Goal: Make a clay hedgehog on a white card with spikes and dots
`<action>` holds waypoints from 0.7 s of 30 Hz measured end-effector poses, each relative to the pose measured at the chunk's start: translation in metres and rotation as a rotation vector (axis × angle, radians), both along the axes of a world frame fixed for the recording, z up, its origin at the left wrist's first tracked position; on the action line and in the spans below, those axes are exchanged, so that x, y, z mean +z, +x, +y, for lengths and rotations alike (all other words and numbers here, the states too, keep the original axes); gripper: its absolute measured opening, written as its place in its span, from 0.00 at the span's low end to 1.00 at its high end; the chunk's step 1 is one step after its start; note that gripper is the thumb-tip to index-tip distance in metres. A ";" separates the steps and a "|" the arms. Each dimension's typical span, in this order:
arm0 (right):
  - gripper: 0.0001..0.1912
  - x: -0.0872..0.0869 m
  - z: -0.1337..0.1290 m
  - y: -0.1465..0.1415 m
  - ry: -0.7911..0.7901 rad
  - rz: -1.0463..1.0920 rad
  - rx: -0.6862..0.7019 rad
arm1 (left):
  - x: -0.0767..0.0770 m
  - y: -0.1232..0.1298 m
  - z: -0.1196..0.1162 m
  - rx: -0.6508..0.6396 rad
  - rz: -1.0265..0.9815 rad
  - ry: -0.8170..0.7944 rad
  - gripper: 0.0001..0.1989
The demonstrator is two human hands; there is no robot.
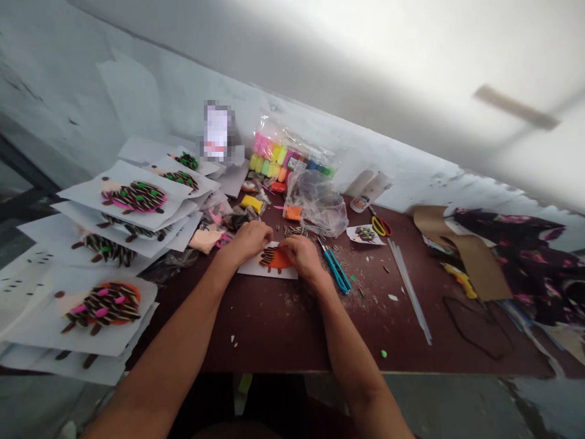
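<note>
Spanning a white card (249,268) on the dark red table (256,332), the left hand (253,239) and the right hand (305,253) are held with fingers bent. The left hand is placed at the card's upper left; whether anything is pinched by its fingertips cannot be told. The right hand is curled over the right part of an orange body shape (280,260), by which its fingertips are partly hidden from judgement, so its grip likewise cannot be told. The shape is laid on the card, its left part covered with striped seeds (265,258). Beyond the hands, a seed pile (296,231) is scattered; just right of the right hand, a teal-handled tool (337,272) is laid. Farther right, a small decorated card (365,235) is set near yellow-and-red scissors (381,226). At the left, finished-looking cards (94,195) are stacked in overlapping layers.
</note>
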State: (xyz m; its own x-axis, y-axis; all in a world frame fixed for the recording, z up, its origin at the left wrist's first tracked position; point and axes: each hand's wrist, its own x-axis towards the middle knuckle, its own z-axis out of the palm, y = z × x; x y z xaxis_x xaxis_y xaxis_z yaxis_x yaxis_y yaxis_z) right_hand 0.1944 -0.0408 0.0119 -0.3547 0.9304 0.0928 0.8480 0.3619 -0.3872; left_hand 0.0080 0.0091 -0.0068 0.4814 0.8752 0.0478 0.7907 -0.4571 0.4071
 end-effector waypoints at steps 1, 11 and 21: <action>0.14 -0.001 0.000 0.000 0.004 0.003 0.007 | 0.000 0.000 0.000 0.000 -0.002 -0.002 0.13; 0.14 -0.003 0.002 0.001 0.014 -0.028 0.026 | -0.001 0.000 0.000 0.005 -0.001 0.006 0.13; 0.15 0.001 0.002 -0.002 0.012 -0.112 0.047 | 0.002 0.001 -0.001 0.002 0.007 -0.013 0.13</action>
State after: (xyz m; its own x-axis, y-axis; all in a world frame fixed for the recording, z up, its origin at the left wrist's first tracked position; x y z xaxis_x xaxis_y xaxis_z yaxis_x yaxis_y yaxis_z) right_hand 0.1919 -0.0385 0.0125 -0.4068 0.9115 0.0613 0.8675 0.4064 -0.2869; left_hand 0.0086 0.0086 -0.0047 0.4800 0.8766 0.0335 0.7943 -0.4505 0.4076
